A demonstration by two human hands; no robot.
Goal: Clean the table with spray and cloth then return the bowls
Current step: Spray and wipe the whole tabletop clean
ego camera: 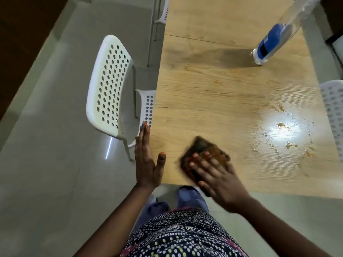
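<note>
— Head view first: what is the right hand (pixel 217 175) doing?

— It lies flat, fingers spread, palm down on a dark brownish cloth (pixel 203 154), pressing it onto the wooden table (pixel 213 93) close to the near edge. The hand and cloth are blurred, so I cannot tell whether any finger curls round the fabric; it looks like an open palm laid on top.

— And the left hand (pixel 146 162)?

— Open as well, holding nothing. Its fingers are straight and together, lying along the table's left edge near the near corner, with the thumb spread apart and resting on the tabletop. It is a little to the left of the cloth, not touching it.

— Where is the spray?

— A clear spray bottle (pixel 272 41) with a blue label stands at the far right of the table, well apart from both hands. A darker damp patch stretches leftward from its base.

— Anything on the surface?

— Orange-brown specks and wet droplets (pixel 289 136) are scattered on the right side, around a bright glare, right of the cloth.

— Surroundings?

— A white perforated chair (pixel 109 86) sits at the table's left, and part of another shows at the right edge.
</note>
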